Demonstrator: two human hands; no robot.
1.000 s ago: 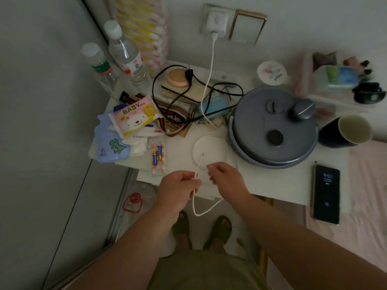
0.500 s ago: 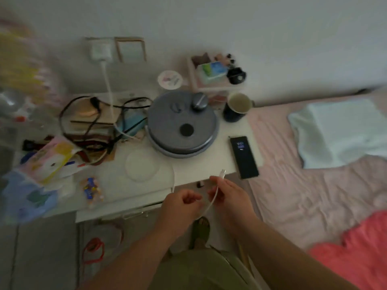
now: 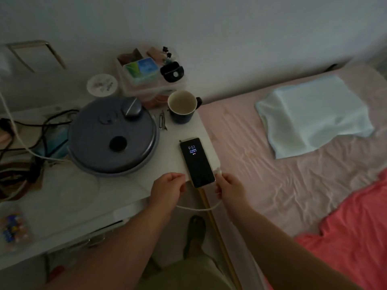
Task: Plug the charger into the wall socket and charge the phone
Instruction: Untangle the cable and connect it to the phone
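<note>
Holding cable, right hand (image 3: 229, 188): fingers pinched shut on the plug end of the white cable (image 3: 201, 208), at 5 o'clock of the phone, the plug tip just beside the phone's near right corner; whether it touched the port could not be told.
Left hand (image 3: 167, 188): curled into a loose fist at 7 o'clock of the phone, fingers closed; the cable ran out from under it, but whether it gripped the cable could not be told.
Cable slack: sagged in a shallow loop between the two hands, below the table edge.
Phone (image 3: 196, 162): lay flat, screen up and lit, at the right near corner of the white table (image 3: 134, 191), its near end overhanging the edge.
Blister pack (image 3: 12, 227): at 9 o'clock near the table's left edge, blurred, small coloured cells inside.
Grey round lidded pot (image 3: 113, 136): at 10 o'clock of the phone, lid on, contents hidden.
Mug (image 3: 182, 106): at 12 o'clock of the phone, upright, pale inside, looked empty.
Clear organiser box (image 3: 146, 76): farthest, against the wall, held a blue-green packet and small dark items.
Bed (image 3: 272, 164): at 3 o'clock, pink sheet, pale blue folded cloth (image 3: 314, 116) on it.
</note>
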